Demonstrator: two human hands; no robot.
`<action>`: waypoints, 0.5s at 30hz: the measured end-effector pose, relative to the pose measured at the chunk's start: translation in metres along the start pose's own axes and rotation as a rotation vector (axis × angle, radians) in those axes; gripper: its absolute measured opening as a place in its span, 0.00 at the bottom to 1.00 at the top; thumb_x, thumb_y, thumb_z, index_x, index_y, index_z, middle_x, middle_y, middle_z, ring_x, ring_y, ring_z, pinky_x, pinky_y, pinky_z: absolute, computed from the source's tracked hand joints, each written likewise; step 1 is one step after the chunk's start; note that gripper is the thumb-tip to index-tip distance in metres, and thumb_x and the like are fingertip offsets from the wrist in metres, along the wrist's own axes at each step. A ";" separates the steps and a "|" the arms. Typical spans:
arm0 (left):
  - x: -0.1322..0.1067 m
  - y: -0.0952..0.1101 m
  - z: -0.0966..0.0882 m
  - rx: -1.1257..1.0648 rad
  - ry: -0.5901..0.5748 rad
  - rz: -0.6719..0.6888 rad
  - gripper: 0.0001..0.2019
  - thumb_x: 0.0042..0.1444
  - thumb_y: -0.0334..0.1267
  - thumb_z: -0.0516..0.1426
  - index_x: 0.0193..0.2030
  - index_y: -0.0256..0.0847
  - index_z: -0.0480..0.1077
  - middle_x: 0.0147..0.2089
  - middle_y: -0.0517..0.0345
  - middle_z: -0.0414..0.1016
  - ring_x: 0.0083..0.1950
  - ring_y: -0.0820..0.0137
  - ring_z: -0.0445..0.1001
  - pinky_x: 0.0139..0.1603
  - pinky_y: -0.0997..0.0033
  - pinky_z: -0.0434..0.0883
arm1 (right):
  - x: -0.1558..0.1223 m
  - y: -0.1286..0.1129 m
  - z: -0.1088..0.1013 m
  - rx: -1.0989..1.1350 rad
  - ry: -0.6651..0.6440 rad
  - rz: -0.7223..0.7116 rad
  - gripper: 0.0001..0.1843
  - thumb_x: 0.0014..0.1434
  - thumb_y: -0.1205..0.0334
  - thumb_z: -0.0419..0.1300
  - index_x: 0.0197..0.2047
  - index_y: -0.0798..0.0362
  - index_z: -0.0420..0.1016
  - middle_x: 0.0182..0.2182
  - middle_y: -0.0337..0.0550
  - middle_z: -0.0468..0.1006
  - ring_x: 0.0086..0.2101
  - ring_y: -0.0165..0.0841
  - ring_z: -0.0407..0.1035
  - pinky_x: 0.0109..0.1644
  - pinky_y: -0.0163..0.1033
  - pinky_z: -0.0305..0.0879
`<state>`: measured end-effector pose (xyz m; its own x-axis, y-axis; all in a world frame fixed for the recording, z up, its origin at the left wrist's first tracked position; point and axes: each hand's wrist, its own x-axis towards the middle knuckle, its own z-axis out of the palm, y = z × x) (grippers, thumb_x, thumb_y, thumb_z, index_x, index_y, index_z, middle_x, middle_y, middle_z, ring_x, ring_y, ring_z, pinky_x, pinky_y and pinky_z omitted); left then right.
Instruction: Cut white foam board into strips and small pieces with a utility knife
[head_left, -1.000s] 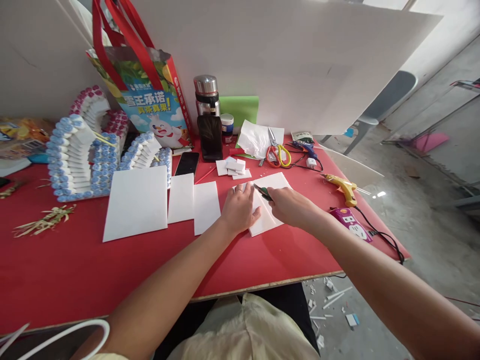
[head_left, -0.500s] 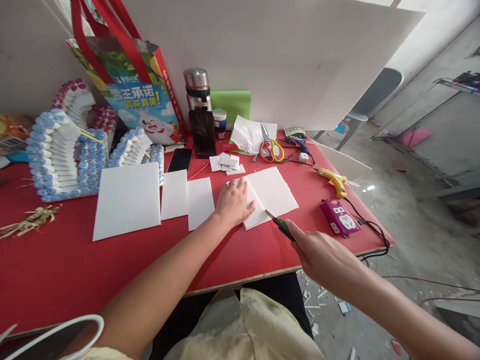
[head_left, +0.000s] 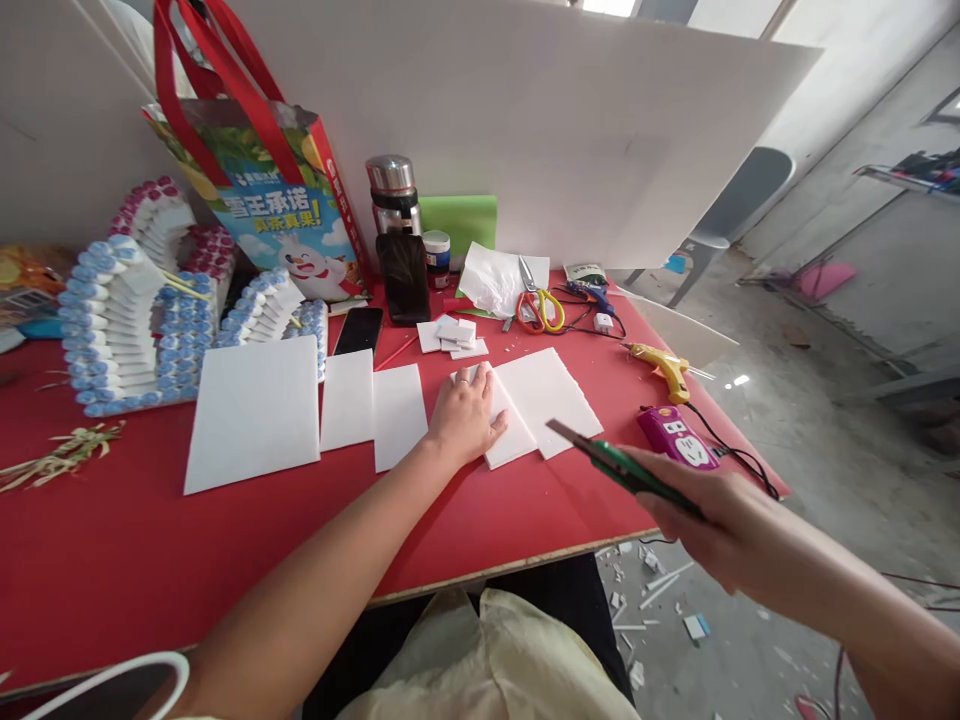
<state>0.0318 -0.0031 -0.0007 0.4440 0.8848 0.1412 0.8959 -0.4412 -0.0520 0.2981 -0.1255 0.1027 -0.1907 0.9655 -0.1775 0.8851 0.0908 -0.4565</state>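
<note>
A: What is carried on the red desk (head_left: 247, 560)?
B: A white sheet (head_left: 555, 395), bordered leftward by a board (head_left: 511, 440) pressed under the flattened left hand (head_left: 463, 412).
A: The right hand (head_left: 709, 505)?
B: Clasped round a knife (head_left: 619, 465), right of the board's edge, slanted to it.

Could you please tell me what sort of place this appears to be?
It looks like a craft workspace, probably a makeshift one: the right hand holds a cutter, a yellow glue gun lies on the red table, and scraps litter the floor.
</note>
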 end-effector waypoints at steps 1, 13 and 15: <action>0.000 0.000 0.000 0.003 -0.001 -0.003 0.33 0.66 0.50 0.45 0.70 0.28 0.59 0.73 0.38 0.57 0.59 0.45 0.64 0.50 0.51 0.64 | 0.011 -0.003 -0.004 0.060 -0.040 0.006 0.19 0.65 0.48 0.52 0.55 0.44 0.72 0.20 0.38 0.73 0.20 0.35 0.68 0.24 0.37 0.60; 0.008 0.024 -0.016 0.014 -0.149 -0.136 0.63 0.44 0.81 0.46 0.70 0.23 0.58 0.71 0.24 0.55 0.61 0.35 0.62 0.57 0.45 0.61 | 0.170 0.016 0.063 0.045 0.318 0.242 0.18 0.59 0.53 0.56 0.50 0.53 0.67 0.38 0.50 0.78 0.38 0.43 0.72 0.35 0.39 0.62; 0.008 0.032 -0.019 0.003 -0.203 -0.153 0.66 0.38 0.83 0.48 0.71 0.28 0.56 0.72 0.23 0.53 0.64 0.27 0.58 0.56 0.41 0.61 | 0.175 0.026 0.069 0.041 0.307 0.266 0.17 0.58 0.53 0.57 0.47 0.53 0.69 0.36 0.49 0.77 0.38 0.43 0.72 0.35 0.39 0.62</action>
<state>0.0641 -0.0127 0.0179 0.2972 0.9533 -0.0541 0.9528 -0.2998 -0.0482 0.2584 0.0295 0.0001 0.1838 0.9825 -0.0286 0.8674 -0.1759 -0.4655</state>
